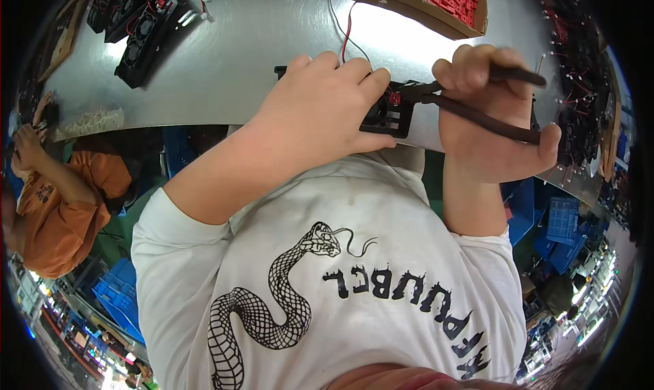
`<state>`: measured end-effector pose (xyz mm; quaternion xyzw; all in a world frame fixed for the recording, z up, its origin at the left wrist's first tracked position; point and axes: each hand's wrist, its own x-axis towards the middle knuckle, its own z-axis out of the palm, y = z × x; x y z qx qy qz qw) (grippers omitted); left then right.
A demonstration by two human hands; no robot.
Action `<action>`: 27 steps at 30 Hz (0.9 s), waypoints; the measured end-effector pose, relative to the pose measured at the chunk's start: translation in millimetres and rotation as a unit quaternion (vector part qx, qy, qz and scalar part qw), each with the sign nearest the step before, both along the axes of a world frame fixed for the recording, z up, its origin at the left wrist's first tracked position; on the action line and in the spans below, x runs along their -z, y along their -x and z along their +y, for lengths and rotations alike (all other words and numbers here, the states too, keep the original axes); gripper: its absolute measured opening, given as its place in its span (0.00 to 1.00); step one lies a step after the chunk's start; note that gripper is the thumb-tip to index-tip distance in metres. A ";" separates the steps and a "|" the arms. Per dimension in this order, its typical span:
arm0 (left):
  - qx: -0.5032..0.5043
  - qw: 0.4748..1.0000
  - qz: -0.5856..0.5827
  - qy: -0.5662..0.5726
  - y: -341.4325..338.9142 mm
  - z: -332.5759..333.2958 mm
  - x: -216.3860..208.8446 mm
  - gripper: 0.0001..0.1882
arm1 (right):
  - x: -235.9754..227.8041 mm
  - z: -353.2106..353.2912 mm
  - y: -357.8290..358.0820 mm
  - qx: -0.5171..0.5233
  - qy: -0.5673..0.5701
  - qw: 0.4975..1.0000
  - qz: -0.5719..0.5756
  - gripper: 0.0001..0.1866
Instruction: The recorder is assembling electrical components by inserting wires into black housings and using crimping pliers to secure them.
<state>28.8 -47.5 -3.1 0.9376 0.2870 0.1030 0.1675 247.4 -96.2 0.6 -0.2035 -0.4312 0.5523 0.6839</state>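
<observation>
My left hand (317, 111) lies over a black fan assembly (403, 123) and holds it down on the metal table near its front edge. The hand hides most of the assembly; its right end shows, with part of a round fan and a small red piece (394, 99). In my right hand (480, 114) is a pair of pliers (480, 119) with dark handles, spread apart. The pliers' jaws point left and reach the red piece at the assembly's right end; whether they grip it I cannot tell. Red and black wires (347, 39) run from behind my left hand toward the back.
A cardboard box (480, 15) of red plastic pieces stands at the back. Several black fan assemblies (139, 42) with wires lie at the back left, more (579, 111) along the right. Another person in orange (65, 192) works at far left. Blue crates (117, 294) stand below table height.
</observation>
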 end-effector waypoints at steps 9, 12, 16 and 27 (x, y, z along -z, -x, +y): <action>0.004 1.000 -0.013 0.000 -0.4 2.0 2.1 0.36 | -6.2 -1.6 2.0 0.035 0.013 0.999 0.018 0.50; 0.010 1.000 -0.025 -0.011 -1.7 1.6 2.6 0.34 | -5.1 1.4 2.7 0.056 0.049 0.997 0.022 0.47; 0.003 1.000 -0.026 0.009 -1.2 -0.2 2.0 0.34 | 8.0 -1.5 4.6 -0.052 -0.106 0.992 0.032 0.44; -0.006 0.999 -0.038 0.009 -3.7 -1.2 3.3 0.34 | -3.4 -25.2 3.7 -0.007 -0.098 0.988 -0.119 0.49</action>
